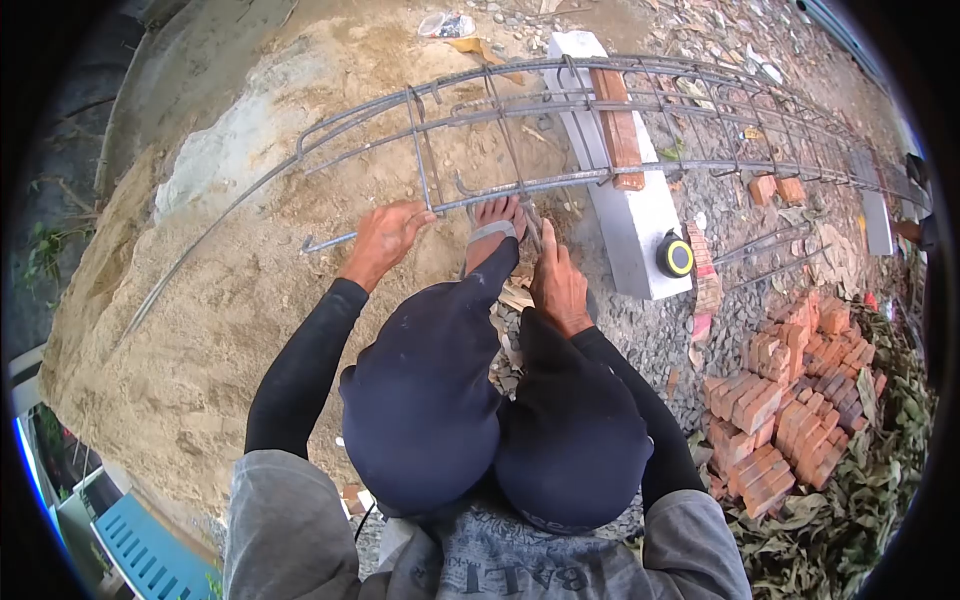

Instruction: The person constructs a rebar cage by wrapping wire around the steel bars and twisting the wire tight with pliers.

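In the head view, my left hand [385,240] has its fingertips pinched narrow on the near bar of a long steel rebar cage [560,183], while my right hand [560,280] curls round a slim metal tool [534,228], its tip close to that same bar. The cage runs beyond and to the right of my fingers, across a white block [640,225]; I judge it heavy, stiff and rough rather than fragile, best gripped where its bars cross.
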A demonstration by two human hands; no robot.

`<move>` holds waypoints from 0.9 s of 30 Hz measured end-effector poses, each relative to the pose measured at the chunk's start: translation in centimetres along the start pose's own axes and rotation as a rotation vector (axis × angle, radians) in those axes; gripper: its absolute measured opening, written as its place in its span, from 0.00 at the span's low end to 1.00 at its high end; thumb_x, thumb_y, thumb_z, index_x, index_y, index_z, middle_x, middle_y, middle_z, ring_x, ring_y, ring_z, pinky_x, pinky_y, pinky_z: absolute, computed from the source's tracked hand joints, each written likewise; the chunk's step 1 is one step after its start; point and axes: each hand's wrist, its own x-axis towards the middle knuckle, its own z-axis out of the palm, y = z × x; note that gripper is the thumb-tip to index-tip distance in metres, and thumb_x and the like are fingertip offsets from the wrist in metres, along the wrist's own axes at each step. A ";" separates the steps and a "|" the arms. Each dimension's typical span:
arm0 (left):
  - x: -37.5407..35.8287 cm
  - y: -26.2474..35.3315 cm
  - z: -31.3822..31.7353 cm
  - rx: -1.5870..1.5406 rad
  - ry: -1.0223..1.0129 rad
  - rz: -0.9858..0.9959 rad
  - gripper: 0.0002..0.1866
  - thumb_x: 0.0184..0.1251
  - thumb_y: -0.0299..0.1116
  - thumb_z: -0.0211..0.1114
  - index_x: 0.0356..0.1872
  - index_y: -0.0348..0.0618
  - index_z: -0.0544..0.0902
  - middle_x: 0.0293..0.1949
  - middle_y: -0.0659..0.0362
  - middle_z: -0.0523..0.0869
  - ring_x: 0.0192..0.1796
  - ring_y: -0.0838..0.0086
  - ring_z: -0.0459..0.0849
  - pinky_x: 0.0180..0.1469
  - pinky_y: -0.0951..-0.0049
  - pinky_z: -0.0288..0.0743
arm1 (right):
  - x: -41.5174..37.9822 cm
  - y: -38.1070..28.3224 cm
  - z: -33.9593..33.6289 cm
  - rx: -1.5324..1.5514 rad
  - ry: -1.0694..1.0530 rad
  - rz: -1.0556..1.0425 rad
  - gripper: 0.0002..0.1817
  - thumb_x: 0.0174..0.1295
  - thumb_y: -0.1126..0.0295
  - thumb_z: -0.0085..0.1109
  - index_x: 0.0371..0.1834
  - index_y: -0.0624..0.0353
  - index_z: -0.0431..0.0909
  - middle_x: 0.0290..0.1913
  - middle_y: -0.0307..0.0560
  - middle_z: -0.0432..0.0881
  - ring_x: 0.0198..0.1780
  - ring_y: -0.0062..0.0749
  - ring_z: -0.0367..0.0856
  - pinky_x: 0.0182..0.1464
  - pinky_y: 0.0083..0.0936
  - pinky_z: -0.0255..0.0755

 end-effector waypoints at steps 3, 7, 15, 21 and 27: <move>-0.1 -0.2 -0.1 0.003 0.005 0.000 0.20 0.72 0.50 0.68 0.46 0.42 0.91 0.44 0.48 0.92 0.46 0.48 0.89 0.45 0.52 0.80 | 0.1 -0.9 -3.0 0.077 -0.162 0.045 0.30 0.74 0.69 0.54 0.79 0.54 0.61 0.38 0.59 0.80 0.34 0.61 0.84 0.36 0.53 0.78; 0.4 -0.8 -0.2 -0.055 -0.048 0.005 0.19 0.73 0.47 0.68 0.47 0.40 0.90 0.45 0.45 0.91 0.47 0.44 0.87 0.47 0.53 0.80 | 0.7 -0.6 -4.4 0.989 -0.514 0.285 0.17 0.81 0.54 0.50 0.63 0.50 0.68 0.30 0.43 0.80 0.26 0.39 0.82 0.29 0.36 0.77; 0.8 -0.4 -0.7 -0.102 -0.113 -0.056 0.19 0.74 0.46 0.67 0.46 0.38 0.90 0.42 0.44 0.90 0.45 0.43 0.86 0.47 0.54 0.78 | -0.1 -0.1 -7.8 1.098 -0.664 0.406 0.39 0.70 0.57 0.71 0.77 0.63 0.62 0.35 0.42 0.83 0.28 0.24 0.81 0.29 0.20 0.74; 0.7 -1.0 -0.8 -0.135 -0.162 -0.080 0.20 0.74 0.48 0.67 0.46 0.39 0.90 0.40 0.45 0.90 0.42 0.46 0.87 0.46 0.55 0.77 | -1.3 0.5 -5.4 1.430 -0.678 0.605 0.37 0.65 0.64 0.73 0.73 0.67 0.66 0.39 0.43 0.84 0.30 0.21 0.81 0.26 0.21 0.72; 1.0 -0.9 -1.1 -0.118 -0.202 -0.140 0.21 0.73 0.50 0.67 0.48 0.41 0.91 0.42 0.45 0.91 0.43 0.48 0.88 0.49 0.56 0.78 | -2.3 -0.7 -5.9 0.461 -0.122 0.224 0.26 0.71 0.59 0.61 0.65 0.64 0.73 0.45 0.59 0.86 0.41 0.52 0.88 0.47 0.48 0.79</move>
